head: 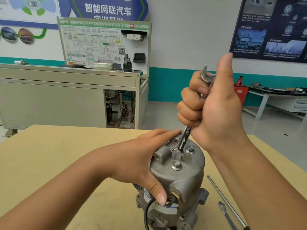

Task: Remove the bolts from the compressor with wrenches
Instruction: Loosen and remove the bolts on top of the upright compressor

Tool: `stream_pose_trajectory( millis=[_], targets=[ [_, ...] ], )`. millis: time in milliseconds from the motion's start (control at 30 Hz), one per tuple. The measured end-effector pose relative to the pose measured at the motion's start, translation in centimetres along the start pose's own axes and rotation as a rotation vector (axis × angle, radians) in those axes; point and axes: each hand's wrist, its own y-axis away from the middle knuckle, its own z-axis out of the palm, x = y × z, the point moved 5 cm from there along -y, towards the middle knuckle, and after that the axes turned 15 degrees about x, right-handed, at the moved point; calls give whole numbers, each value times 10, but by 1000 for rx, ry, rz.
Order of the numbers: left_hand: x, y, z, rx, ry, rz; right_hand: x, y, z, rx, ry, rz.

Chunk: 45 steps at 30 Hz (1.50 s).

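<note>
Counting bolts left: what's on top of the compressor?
Near bolt, far bolt, a cast lug, and the wrench, whose head covers whatever it grips.

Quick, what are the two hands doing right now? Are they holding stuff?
Left hand: open, fingers straight, pressed against the top of the compressor.
Right hand: closed around the wrench, thumb sticking up.
</note>
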Motion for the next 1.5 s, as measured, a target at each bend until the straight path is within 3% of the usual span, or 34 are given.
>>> stream_pose_trajectory(
  millis=[433,767,933,1200,1500],
  targets=[
    [4,7,4,128,-40,-46,0,12,-66,576,-205,-6],
    [11,18,8,264,-75,-71,13,20,-92,742,-339,83],
    [13,20,10,307,-80,-79,18,12,-93,722,-360,142],
    [12,19,10,287,-87,-73,44,-18,-82,573,-352,426],
    [11,19,10,302,-80,-45,65,-42,-81,470,-355,549]
  ],
)
